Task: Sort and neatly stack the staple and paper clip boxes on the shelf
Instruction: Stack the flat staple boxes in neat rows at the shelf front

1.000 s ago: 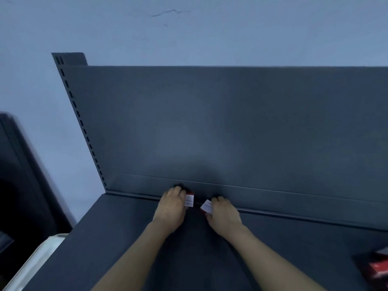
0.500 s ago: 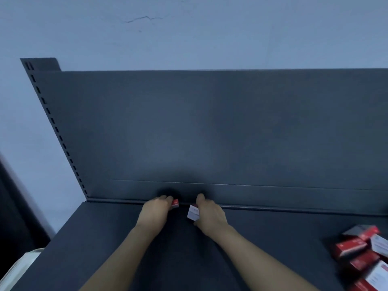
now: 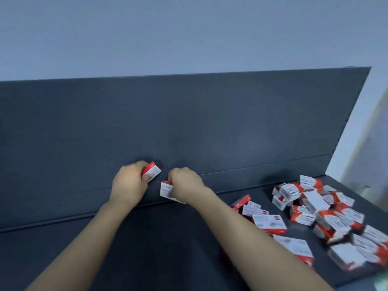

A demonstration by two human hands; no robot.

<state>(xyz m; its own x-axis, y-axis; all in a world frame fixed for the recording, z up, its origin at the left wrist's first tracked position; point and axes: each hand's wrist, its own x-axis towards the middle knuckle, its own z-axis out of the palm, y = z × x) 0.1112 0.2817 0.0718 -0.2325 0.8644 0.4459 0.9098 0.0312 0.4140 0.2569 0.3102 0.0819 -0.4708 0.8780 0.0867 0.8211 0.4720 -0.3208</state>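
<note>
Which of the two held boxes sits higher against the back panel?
The tilted box gripped by the left hand, red edge showing. The other box, in the right hand, sits lower, white face toward the camera.

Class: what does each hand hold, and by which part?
Left hand: upper box, by its left end. Right hand: lower box, by its right end.

Wall (image 3: 189, 34): plain, pale blue-grey, spans the upper third of the frame from edge to edge. Right edge, mid-height: a lighter strip (image 3: 354, 131) slants down and to the left, with a blurred grey-beige surface (image 3: 375, 164) just beside it on the right. Lower right corner: a small greenish patch (image 3: 382, 285), too blurred to identify.
</note>
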